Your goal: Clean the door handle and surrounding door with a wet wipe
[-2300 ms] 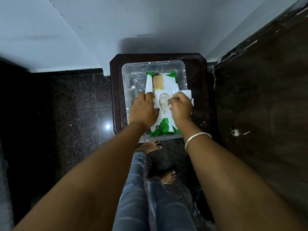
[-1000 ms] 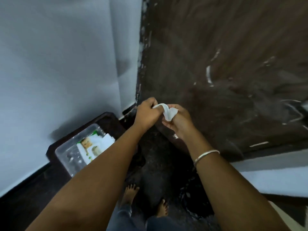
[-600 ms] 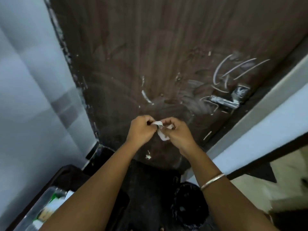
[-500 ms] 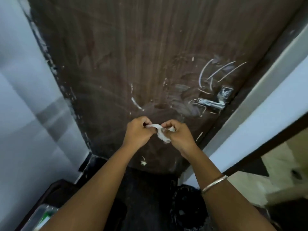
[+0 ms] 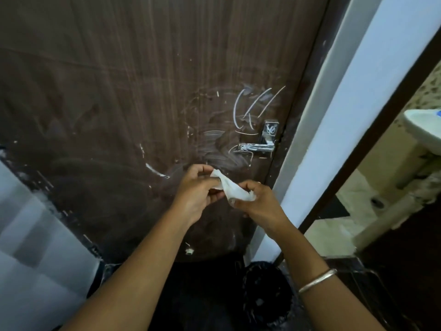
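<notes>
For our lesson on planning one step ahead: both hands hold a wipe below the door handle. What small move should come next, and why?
Probably pull the wet wipe open flat. It is crumpled between the left hand and right hand, while the door handle and door above carry white smears that a spread wipe would likely cover better.

both hands hold a white wet wipe (image 5: 230, 187) in front of a dark brown door (image 5: 119, 91), the left hand (image 5: 198, 189) pinching its upper end and the right hand (image 5: 257, 201) gripping its lower end. the metal door handle (image 5: 256, 147) sits above the hands (white scribbles and smears surround it), and a black bin (image 5: 265, 292) stands on the floor below.
</notes>
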